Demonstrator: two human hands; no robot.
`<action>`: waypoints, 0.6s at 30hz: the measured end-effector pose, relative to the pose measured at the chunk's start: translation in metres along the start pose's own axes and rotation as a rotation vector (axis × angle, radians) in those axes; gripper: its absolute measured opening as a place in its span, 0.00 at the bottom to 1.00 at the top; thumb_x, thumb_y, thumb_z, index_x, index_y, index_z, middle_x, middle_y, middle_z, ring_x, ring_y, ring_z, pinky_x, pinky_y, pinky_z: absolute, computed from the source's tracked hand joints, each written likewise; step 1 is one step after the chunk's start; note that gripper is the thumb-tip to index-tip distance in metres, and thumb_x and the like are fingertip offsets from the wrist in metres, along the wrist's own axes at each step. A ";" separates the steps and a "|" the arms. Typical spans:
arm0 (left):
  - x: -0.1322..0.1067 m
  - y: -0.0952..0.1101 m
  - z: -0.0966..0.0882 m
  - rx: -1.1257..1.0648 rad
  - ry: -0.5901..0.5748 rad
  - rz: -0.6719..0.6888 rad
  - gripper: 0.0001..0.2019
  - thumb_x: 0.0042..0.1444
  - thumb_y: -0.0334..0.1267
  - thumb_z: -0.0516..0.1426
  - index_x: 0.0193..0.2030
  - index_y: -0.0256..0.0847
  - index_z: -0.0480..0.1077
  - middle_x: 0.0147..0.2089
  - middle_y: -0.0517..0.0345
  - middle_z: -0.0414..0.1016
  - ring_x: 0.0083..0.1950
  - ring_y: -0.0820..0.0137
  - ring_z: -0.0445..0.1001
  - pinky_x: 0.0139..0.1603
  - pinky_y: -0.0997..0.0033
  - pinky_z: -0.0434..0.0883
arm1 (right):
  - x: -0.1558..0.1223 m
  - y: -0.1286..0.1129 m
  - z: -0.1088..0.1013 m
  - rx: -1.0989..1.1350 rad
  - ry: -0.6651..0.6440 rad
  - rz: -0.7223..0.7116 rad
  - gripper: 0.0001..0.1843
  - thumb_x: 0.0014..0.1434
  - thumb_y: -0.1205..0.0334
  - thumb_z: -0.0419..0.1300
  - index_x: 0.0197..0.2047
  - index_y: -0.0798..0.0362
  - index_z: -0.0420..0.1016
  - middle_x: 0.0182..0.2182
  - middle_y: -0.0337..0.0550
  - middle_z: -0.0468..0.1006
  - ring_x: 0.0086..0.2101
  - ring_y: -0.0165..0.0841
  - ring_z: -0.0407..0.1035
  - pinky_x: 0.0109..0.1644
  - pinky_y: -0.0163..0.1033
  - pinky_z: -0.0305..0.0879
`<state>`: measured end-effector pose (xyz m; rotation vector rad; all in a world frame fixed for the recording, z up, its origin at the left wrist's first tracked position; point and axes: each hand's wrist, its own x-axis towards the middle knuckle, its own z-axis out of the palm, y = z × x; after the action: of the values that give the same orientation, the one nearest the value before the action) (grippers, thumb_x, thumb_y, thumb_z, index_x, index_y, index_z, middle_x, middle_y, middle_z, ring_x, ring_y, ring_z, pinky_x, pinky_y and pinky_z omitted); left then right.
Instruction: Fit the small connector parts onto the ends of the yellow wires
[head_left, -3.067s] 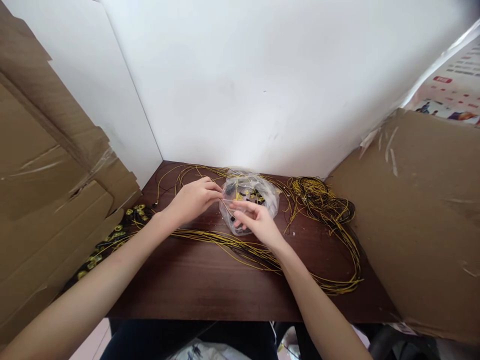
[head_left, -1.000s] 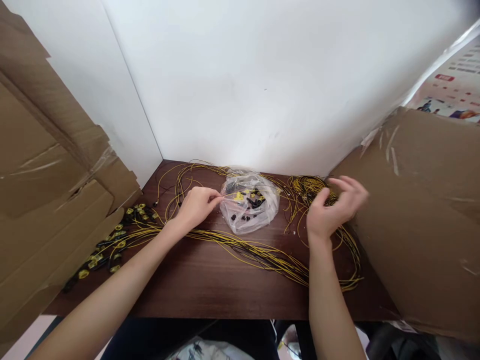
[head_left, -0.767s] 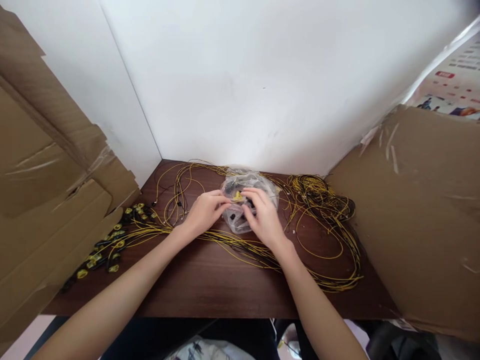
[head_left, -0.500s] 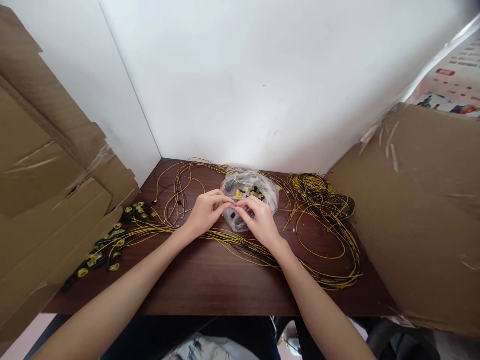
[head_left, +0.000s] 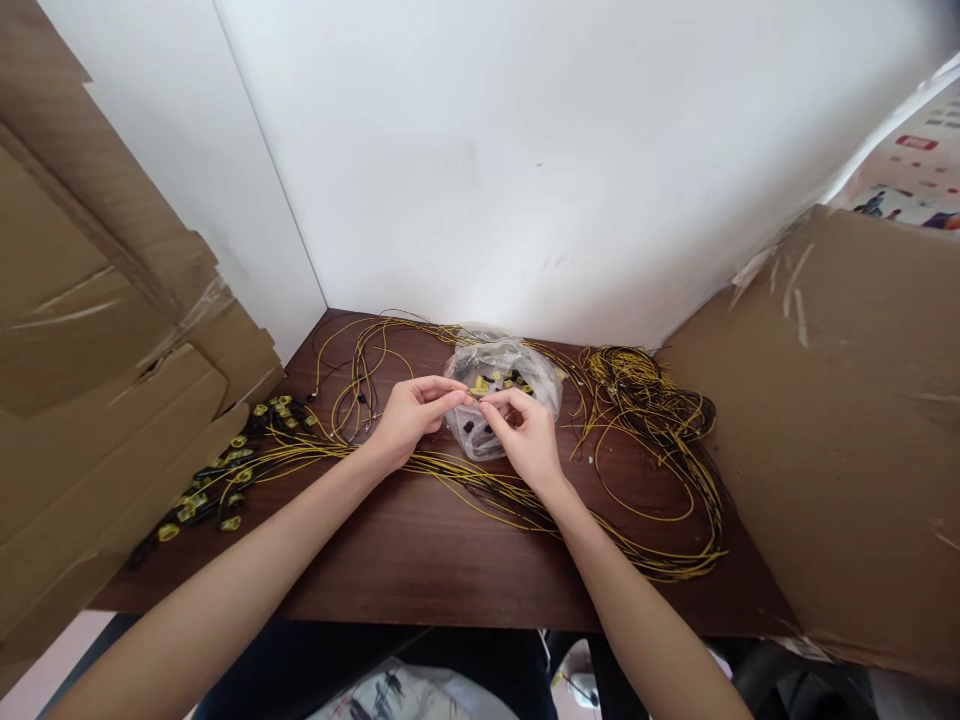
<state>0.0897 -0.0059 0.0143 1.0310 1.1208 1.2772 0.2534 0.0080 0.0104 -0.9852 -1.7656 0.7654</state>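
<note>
My left hand (head_left: 412, 418) and my right hand (head_left: 523, 432) meet above the bag, both closed in a pinch. A short bit of thin yellow-and-black wire (head_left: 474, 397) shows between their fingertips, with a small gap between the hands. Just behind and below the fingers lies a clear plastic bag (head_left: 541, 385), spread open, holding several small yellow and black parts (head_left: 517, 380). Beneath my wrists a long bundle of yellow and black wires (head_left: 450, 468) runs across the table. Which end of the pinched wire is between my fingers is too small to tell.
Several black-and-yellow connectors (head_left: 196, 500) are heaped at the left of the brown table (head_left: 420, 570). A tangled wire coil (head_left: 626, 375) lies at the right rear. Cardboard panels stand left (head_left: 97, 400) and right (head_left: 840, 430), with a white wall (head_left: 480, 170) behind.
My fingertips have drawn slightly apart, so a bit of wire now shows between them. The view has shifted slightly; the things on the table lie as before.
</note>
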 end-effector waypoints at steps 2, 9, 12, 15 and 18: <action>-0.001 -0.001 0.001 -0.010 -0.010 -0.012 0.16 0.43 0.44 0.65 0.36 0.35 0.74 0.31 0.54 0.76 0.19 0.84 0.53 0.17 0.81 0.46 | -0.001 -0.001 0.001 0.030 -0.004 0.010 0.07 0.56 0.61 0.58 0.32 0.54 0.76 0.27 0.40 0.75 0.26 0.28 0.65 0.31 0.33 0.61; -0.002 -0.002 0.003 0.087 -0.031 0.012 0.14 0.44 0.44 0.64 0.34 0.35 0.74 0.29 0.58 0.72 0.22 0.83 0.56 0.17 0.83 0.50 | -0.003 -0.002 0.006 0.076 -0.039 0.043 0.08 0.56 0.59 0.58 0.32 0.54 0.75 0.26 0.39 0.74 0.25 0.27 0.64 0.31 0.33 0.61; -0.002 -0.003 0.002 0.105 -0.038 0.017 0.14 0.44 0.44 0.64 0.34 0.35 0.74 0.27 0.59 0.70 0.21 0.83 0.55 0.17 0.82 0.50 | -0.003 -0.001 0.007 0.109 -0.036 0.073 0.09 0.56 0.59 0.58 0.32 0.55 0.75 0.26 0.39 0.74 0.25 0.27 0.64 0.30 0.33 0.60; -0.002 -0.002 0.002 0.119 -0.042 0.019 0.15 0.44 0.45 0.64 0.34 0.35 0.74 0.27 0.59 0.70 0.20 0.83 0.55 0.17 0.82 0.51 | -0.003 0.000 0.007 0.131 -0.019 0.095 0.09 0.56 0.58 0.58 0.32 0.55 0.75 0.26 0.39 0.74 0.25 0.28 0.64 0.30 0.33 0.60; -0.003 0.000 0.003 0.159 -0.044 0.028 0.15 0.44 0.46 0.63 0.34 0.35 0.74 0.26 0.58 0.71 0.20 0.82 0.55 0.17 0.81 0.51 | -0.003 0.001 0.007 0.145 -0.023 0.108 0.09 0.55 0.58 0.58 0.32 0.55 0.75 0.26 0.40 0.75 0.26 0.28 0.65 0.30 0.33 0.61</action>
<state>0.0927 -0.0086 0.0148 1.1909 1.1927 1.1965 0.2479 0.0050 0.0058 -0.9825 -1.6618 0.9630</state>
